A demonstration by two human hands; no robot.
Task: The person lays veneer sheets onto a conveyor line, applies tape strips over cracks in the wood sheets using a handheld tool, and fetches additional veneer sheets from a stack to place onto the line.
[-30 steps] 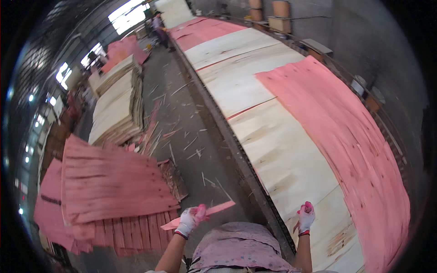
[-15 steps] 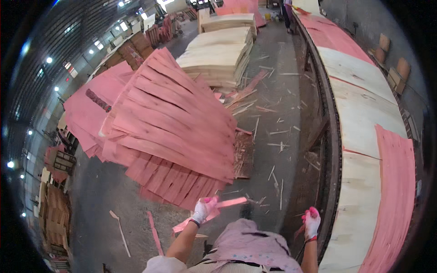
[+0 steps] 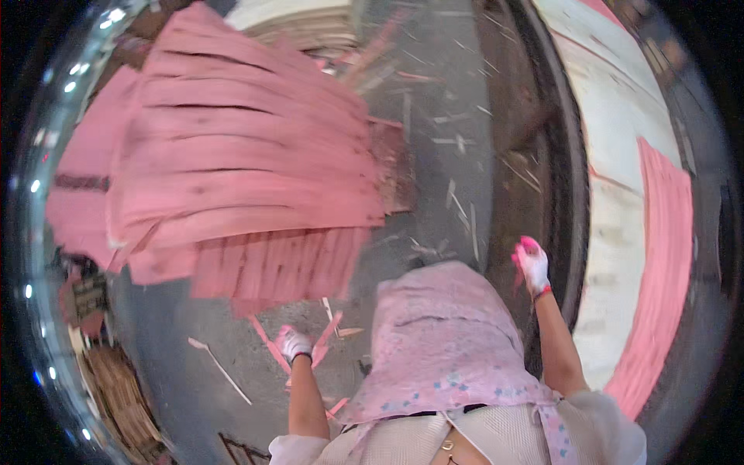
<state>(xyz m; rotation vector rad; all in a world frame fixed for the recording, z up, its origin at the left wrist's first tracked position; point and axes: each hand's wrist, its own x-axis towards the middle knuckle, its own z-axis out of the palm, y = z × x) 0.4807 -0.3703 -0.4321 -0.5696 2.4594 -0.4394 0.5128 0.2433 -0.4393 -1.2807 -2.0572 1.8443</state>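
Observation:
My left hand [image 3: 294, 343], in a white glove with pink-stained fingers, is low over the floor, just below the near edge of the pink veneer stack [image 3: 256, 167]. Motion blurs its fingers, and I cannot make out whether they grip anything. Pink veneer strips [image 3: 326, 339] show on both sides of it. My right hand [image 3: 532, 265], gloved the same way, is beside the long table's dark edge with its fingers curled in. A small reddish scrap shows at those fingertips, too blurred to name. The top pink sheets have long dark splits running across them.
On the right runs a long table with pale veneer sheets [image 3: 612, 256] and a pink sheet [image 3: 666, 248] along its far side. A pale veneer stack [image 3: 298, 27] stands beyond the pink one. Wood slivers [image 3: 462, 205] litter the grey floor; a pale strip [image 3: 221, 370] lies at lower left.
My view has tipped further down. My left hand has moved left, and the pink strip that stuck out from it to the right no longer shows there. My right hand stays near the table edge.

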